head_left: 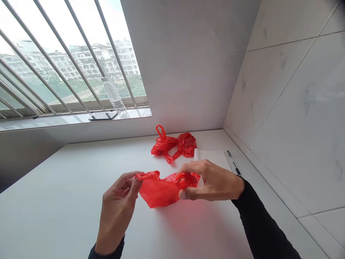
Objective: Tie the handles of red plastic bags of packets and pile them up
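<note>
A thin red plastic bag (161, 192) is held up over the white table by both hands. My left hand (120, 207) pinches one upper corner, at a handle, between thumb and fingers. On the other side my right hand (211, 181) grips the opposite handle, with its loop bunched between the curved fingers and thumb. The bag hangs slack between the hands, low over the tabletop. Whether anything is inside it I cannot tell. Beyond it on the table lie two more red plastic bags, a bag with an upright loop (164, 145) and a rounder crumpled bag (187, 144), touching each other.
A white notepad (215, 157) lies behind my right hand, with a black pen (234, 163) beside it. The white table (67, 187) meets a tiled wall at the right. On the windowsill stand a clear water bottle (114, 95) and a flat dark phone (102, 116), before window bars.
</note>
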The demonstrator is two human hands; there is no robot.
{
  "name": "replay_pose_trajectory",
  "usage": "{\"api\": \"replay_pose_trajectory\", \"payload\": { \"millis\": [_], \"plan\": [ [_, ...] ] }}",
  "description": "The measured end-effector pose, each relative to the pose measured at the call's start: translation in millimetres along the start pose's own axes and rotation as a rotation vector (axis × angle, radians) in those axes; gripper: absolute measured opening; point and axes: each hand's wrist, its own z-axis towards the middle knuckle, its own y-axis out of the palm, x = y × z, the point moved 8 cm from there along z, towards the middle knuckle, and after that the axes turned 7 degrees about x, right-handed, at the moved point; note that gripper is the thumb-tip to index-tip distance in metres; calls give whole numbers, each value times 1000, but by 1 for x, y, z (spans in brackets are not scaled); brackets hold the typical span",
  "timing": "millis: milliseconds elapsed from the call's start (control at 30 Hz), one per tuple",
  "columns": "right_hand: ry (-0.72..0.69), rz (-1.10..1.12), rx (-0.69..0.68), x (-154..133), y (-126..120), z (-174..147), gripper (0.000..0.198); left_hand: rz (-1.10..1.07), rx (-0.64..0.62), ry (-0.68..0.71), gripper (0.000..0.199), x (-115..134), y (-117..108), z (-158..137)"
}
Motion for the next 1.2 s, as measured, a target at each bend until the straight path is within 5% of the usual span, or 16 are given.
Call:
{"api": "replay_pose_trajectory", "payload": {
  "millis": [200,300,400,533,733,1000,1100,1200],
  "plan": [
    [89,121,-296,2,23,-10,48,-137,-153,48,22,12,6,-13],
    [190,125,-351,7,34,-10,55,-103,-306,87,27,19,16,-26],
    [229,19,-368,14,43,-10,68,-20,-318,27,39,21,20,-37],
    [213,-253,-378,25,51,-10,56,65,-240,-30,50,18,18,-41],
    [214,-533,-248,30,43,-5,34,-14,-218,90,22,16,6,-34],
    [239,-508,-130,30,38,3,45,-402,-448,-128,24,28,11,-35],
    [136,-344,-130,26,49,12,24,-325,-578,-157,52,38,27,-30],
    [91,-284,-228,30,67,15,24,-130,-760,-86,63,45,42,-24]
  ]
}}
